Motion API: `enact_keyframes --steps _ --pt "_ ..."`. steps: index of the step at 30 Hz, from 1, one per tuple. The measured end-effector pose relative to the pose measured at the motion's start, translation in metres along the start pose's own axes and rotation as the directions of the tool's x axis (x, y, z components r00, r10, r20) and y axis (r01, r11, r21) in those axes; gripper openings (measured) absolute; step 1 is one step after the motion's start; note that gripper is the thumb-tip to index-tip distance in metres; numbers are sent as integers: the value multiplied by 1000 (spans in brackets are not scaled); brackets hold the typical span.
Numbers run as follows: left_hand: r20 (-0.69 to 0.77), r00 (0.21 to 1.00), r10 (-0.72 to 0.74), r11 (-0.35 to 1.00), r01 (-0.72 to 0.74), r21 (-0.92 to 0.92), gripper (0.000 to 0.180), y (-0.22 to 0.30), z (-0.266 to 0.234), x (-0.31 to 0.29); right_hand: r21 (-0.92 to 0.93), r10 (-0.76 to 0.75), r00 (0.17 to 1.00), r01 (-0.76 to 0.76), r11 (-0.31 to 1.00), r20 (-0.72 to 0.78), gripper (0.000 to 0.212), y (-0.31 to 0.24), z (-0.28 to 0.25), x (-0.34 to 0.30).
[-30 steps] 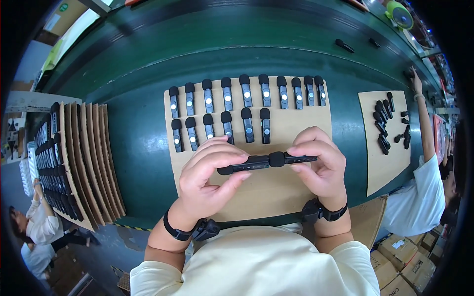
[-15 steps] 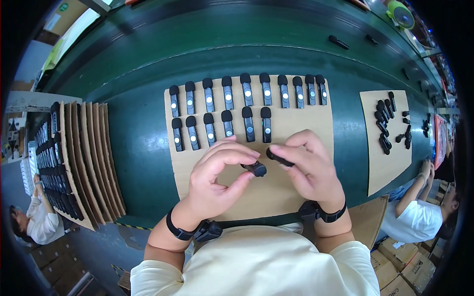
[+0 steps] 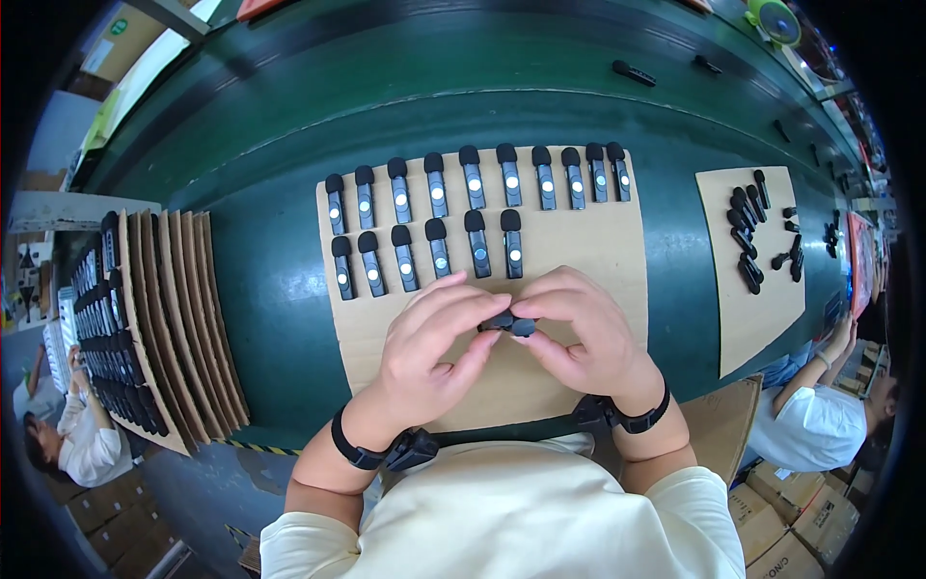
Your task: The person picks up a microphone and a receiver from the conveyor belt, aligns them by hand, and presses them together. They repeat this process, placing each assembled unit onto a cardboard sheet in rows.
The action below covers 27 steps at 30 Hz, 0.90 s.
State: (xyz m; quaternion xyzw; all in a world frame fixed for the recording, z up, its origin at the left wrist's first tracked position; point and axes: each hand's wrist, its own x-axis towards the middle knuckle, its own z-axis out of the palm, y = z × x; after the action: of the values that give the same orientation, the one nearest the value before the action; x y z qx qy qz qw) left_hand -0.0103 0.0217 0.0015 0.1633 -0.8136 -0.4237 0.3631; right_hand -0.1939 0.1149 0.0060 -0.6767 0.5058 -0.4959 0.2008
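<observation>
Green, smooth and faintly glossy, the workbench (image 3: 275, 289) stretched across the view, its front edge bent by the lens. Just in front of the person's body, low over a tan cardboard sheet (image 3: 579, 236), both hands met at a small black device (image 3: 523, 328). On the left hand (image 3: 434, 338), thumb and index finger were closed to a narrow pinch on its near side, the other fingers curved loosely behind. The right hand (image 3: 584, 333) mirrored this, thumb and forefinger tips pressed close about the other end, which showed a blunt, rounded dark-grey face; whether the fingers gripped one piece or two touching could not be told. Beyond them on the sheet lay slim microphones (image 3: 473, 183), ten in the far row and six in the nearer, each with a matte, rounded black head, a shinier flat body and a pale round spot. To the right, a second cardboard piece (image 3: 757, 333) bore a loose scatter of black parts (image 3: 745, 224). At left, layered cardboard sheets (image 3: 178, 318) showed rough, corrugated edges. Black straps (image 3: 359, 449) circled both wrists.
</observation>
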Motion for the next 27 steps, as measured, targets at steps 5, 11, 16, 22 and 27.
enact_keyframes --steps 5,11,16,22,27 --pt "-38 999 25 995 -21 98 36 6 5 4 -14 69 997 -70 997 -43 35 -1 -7 2" --pt "3 999 -48 991 47 126 32 16 13 12 -180 156 988 -157 971 -19 32 -3 -31 -4" --pt "68 996 49 953 -67 295 26 18 27 28 -345 81 995 -96 934 -58 26 6 -58 -5" --pt "178 969 174 831 -241 502 22 16 56 33 -511 22 998 13 859 63 23 16 -62 -20" --pt "332 930 159 733 -336 591 22 14 66 26 -560 62 977 65 826 204 23 18 -60 -29"
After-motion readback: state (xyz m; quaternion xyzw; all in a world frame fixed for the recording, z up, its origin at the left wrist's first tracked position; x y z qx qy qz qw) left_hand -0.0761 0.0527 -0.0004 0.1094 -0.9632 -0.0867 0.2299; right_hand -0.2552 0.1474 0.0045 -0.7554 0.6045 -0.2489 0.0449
